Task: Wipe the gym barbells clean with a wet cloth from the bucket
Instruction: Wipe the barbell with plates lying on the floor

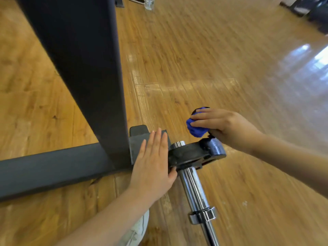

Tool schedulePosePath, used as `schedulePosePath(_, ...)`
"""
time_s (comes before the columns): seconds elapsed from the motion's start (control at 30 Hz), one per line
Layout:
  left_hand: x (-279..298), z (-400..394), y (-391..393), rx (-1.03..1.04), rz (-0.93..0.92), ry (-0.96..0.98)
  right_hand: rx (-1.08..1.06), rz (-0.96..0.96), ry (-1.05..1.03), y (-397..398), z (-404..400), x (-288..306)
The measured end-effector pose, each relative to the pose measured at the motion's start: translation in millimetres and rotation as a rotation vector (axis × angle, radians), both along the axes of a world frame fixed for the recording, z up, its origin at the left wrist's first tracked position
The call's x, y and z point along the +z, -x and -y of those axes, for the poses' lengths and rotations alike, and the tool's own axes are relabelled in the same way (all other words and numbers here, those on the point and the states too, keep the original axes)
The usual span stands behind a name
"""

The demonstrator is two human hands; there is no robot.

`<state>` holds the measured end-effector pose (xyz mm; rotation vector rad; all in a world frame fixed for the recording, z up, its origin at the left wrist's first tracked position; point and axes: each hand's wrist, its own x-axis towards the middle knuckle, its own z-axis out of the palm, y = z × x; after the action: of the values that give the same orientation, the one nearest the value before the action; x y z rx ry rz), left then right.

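A chrome barbell [194, 190] runs from the bottom of the view up to a black weight plate [193, 153] on its sleeve. My left hand [154, 162] lies flat with straight fingers against the plate's left side, thumb under its edge. My right hand [221, 126] grips a bunched blue cloth [196, 129] just above the plate's far right rim. No bucket is in view.
A dark steel rack upright [85, 68] and its floor beam [53, 167] stand directly left of the plate. A white shoe [140, 229] shows at the bottom. A clear bottle [150, 3] stands far off on the wooden floor [230, 68].
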<state>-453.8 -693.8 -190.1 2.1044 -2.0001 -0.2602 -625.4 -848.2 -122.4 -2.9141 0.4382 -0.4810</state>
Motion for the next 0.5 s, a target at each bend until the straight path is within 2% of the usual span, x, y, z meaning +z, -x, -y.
schedulePosePath(0.23,8.9,-24.3,18.3,0.002,0.071,0.110,-0.128,0.094,0.020,15.0,-69.1,-16.5)
schedulePosePath(0.5,53.7,-55.7,14.0,0.068,0.175,0.069,-0.196,0.090,0.189,-2.1,-94.4,-43.0)
